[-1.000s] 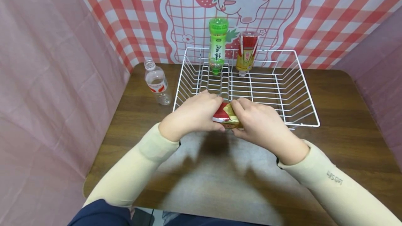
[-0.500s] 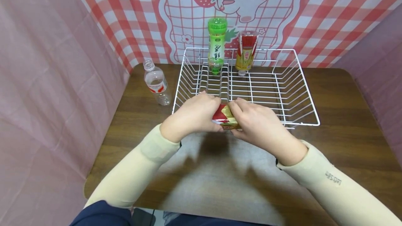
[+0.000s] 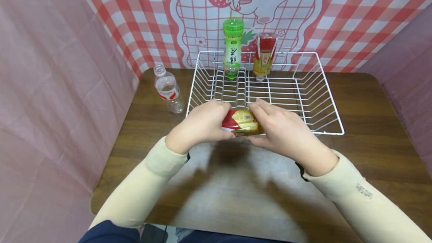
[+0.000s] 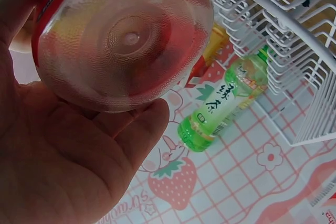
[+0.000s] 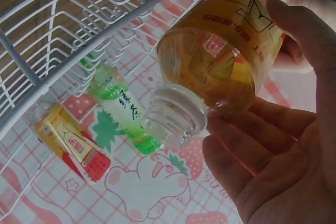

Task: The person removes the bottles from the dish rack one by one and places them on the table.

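The left hand point(image 3: 205, 122) curls round the base end of a red-and-gold bottle point(image 3: 240, 121) held sideways; the right hand point(image 3: 287, 130), loosely curled, seems to grip its neck end, though fingertips are hidden. Left of the left hand, a clear bottle point(image 3: 168, 89) stands on the worktop point(image 3: 368, 123). Beyond both hands, a green bottle point(image 3: 233, 50) and a red bottle point(image 3: 265, 55) stand neck-down in a white rack point(image 3: 297, 81).

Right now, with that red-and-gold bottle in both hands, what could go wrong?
The red-and-gold bottle has an uncapped neck, so any leftover liquid might drip. The left hand and right hand hold it between them, so it could slip if either grip loosens. The green bottle stands neck-down at the back of the wire rack, where a bump might tip it.
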A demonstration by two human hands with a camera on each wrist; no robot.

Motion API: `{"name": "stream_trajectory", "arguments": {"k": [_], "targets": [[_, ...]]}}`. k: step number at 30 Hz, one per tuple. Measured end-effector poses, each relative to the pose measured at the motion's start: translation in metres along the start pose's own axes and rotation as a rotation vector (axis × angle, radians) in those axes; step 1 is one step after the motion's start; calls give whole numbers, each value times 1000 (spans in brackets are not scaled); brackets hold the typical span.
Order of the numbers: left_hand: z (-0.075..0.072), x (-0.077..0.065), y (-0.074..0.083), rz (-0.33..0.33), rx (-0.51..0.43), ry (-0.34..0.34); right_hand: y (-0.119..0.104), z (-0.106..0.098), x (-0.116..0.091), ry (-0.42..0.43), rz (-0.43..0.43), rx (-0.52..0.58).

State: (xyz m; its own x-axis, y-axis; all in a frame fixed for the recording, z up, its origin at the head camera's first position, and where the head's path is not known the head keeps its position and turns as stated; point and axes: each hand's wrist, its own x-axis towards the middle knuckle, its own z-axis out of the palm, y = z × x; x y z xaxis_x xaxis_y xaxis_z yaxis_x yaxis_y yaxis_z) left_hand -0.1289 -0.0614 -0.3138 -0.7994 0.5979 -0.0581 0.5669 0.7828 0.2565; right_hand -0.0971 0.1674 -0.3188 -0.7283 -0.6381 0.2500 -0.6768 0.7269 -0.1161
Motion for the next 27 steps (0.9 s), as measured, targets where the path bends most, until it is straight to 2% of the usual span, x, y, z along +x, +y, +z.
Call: {"name": "stream_trajectory", "arguments": {"k": [5,12,23,27], "targets": [[1,-3,-4,-1,-16,4,3,-2,-1,33,1,41],[2,-8,-11,12,-69,43,8,-7,-4,52,31,110],[4,-15,-19,-28,-113,26,15,-17,-6,50,75,166],[4,-18,-20,-35,-131,43,18,-19,-6,48,93,159]]}}
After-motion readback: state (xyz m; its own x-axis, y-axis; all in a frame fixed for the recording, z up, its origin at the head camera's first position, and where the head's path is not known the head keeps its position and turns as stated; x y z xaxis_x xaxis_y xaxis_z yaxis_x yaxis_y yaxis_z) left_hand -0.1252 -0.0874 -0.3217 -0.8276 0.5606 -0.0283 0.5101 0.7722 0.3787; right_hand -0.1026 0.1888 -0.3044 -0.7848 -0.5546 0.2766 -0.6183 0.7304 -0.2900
